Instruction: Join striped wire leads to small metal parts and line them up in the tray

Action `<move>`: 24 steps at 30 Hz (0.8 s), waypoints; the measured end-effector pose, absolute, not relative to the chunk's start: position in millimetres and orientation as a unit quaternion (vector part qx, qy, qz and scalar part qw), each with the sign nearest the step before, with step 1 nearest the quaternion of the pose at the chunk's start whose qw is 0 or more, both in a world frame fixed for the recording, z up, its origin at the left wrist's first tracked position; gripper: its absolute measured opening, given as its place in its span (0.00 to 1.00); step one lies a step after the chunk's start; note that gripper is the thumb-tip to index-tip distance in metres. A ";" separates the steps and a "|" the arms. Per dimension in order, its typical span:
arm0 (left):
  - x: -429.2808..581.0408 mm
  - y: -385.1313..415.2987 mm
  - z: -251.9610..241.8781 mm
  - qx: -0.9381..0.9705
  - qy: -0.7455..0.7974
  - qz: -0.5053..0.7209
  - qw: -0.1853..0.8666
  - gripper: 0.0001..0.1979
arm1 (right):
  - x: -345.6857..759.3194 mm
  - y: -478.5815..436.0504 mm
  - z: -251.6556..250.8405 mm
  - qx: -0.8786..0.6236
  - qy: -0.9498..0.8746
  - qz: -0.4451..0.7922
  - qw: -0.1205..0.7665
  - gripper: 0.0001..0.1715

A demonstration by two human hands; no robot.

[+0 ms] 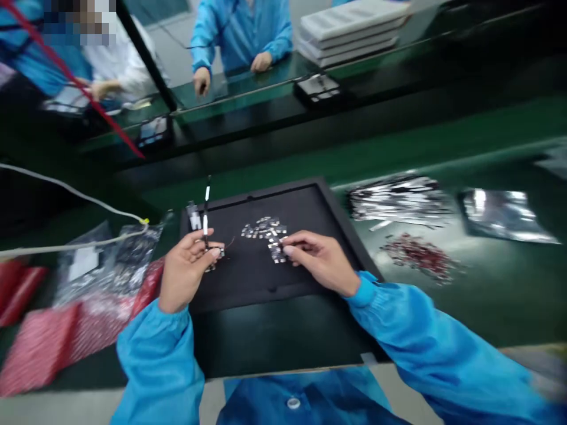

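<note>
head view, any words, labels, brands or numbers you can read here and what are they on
No text can be read anywhere in this view.
The white label on the clear bag: too blurred to read.
The white bands on the thin black stick in the left hand: no print shows.
The silver foil bags, red bags and black tray: no markings can be made out.

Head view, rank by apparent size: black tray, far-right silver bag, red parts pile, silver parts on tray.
1. black tray
2. silver bag
3. red parts pile, close to the bag
4. silver parts
</note>
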State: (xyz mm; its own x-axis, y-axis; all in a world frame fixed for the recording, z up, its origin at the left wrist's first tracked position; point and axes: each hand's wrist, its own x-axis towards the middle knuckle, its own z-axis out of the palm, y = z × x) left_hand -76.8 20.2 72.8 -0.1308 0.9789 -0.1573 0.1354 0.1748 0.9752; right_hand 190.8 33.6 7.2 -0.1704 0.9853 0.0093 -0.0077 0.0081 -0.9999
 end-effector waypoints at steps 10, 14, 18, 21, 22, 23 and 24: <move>-105.1 -4.6 34.9 0.431 0.688 0.450 0.372 0.28 | 190.5 31.4 6.5 -0.456 -0.578 0.515 0.439 0.20; -105.9 -6.3 38.7 0.478 0.726 0.414 0.270 0.29 | 190.3 31.5 8.0 -0.455 -0.578 0.512 0.444 0.20; -92.9 -23.0 63.5 0.533 0.736 0.399 0.123 0.22 | 190.6 32.0 6.7 -0.455 -0.572 0.502 0.463 0.19; -70.9 -66.3 75.4 0.565 0.701 0.380 0.211 0.09 | 191.5 32.3 6.2 -0.460 -0.560 0.492 0.482 0.19; -63.8 -85.6 71.8 0.603 0.655 0.317 0.328 0.10 | 192.1 32.4 6.4 -0.463 -0.555 0.486 0.491 0.19; -57.9 -105.6 63.2 0.631 0.587 0.237 0.449 0.14 | 192.8 32.5 6.7 -0.466 -0.549 0.480 0.501 0.18; -53.6 -124.9 49.9 0.635 0.527 0.147 0.545 0.16 | 193.6 32.7 7.0 -0.468 -0.543 0.473 0.512 0.18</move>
